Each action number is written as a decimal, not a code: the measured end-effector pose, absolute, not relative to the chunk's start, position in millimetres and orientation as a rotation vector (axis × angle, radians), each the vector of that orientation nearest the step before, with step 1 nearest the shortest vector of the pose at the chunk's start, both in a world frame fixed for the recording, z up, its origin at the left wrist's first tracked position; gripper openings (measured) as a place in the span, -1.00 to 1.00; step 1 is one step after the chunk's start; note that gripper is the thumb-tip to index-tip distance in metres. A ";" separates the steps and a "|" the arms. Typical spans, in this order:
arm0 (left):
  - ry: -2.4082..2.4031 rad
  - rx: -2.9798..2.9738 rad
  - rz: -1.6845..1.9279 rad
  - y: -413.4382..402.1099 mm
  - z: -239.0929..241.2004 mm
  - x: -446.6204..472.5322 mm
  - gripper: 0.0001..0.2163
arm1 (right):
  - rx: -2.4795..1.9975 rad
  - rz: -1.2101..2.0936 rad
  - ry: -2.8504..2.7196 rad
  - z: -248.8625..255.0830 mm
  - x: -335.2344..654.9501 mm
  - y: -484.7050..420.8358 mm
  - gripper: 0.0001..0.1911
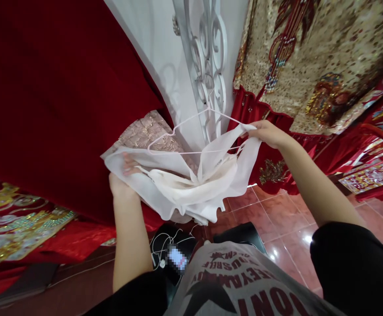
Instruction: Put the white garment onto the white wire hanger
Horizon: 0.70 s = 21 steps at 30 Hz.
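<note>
A white sheer blouse (218, 188) with an opaque white inner layer and thin straps spreads between my hands. A pale pink wire hanger (181, 152) lies over its neckline, its left arm outside the cloth and its right end inside the right shoulder. My right hand (266, 133) pinches that shoulder beside the hanger's end. My left hand (123, 180) grips the blouse's left side, near a strap; its fingers show blurred through the sheer cloth. The hanger's hook (210, 94) points up in front of white metal scrollwork.
Red drapery (63, 87) fills the left, with a pinkish textured cloth (152, 120) at its edge. White scrollwork (207, 57) stands ahead. Sequined gold and red cloths (310, 57) hang at right. Below are a dark seat with a phone (177, 258) and white cable, and red floor tiles (287, 219).
</note>
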<state>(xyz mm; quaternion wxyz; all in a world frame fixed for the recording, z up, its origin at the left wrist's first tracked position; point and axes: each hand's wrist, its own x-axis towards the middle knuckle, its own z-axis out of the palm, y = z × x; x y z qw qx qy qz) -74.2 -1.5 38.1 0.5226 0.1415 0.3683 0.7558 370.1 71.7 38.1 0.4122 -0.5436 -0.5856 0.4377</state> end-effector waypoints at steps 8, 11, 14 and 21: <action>1.041 0.444 1.553 13.6 -10.3 -15.2 -0.71 | -1.364 1.290 -1.378 31.6 339.4 55.0 -0.90; 1.100 0.555 1.654 24.1 -16.3 -2.8 -0.62 | -1.306 1.311 -1.340 32.7 343.9 50.4 -0.87; 1.195 0.675 1.762 28.9 -14.4 5.3 -0.56 | -1.271 1.397 -1.291 41.5 360.1 46.2 -0.87; 1.296 0.818 1.731 27.7 -18.5 16.0 -0.49 | -1.245 1.141 -1.243 46.4 397.5 42.0 -0.43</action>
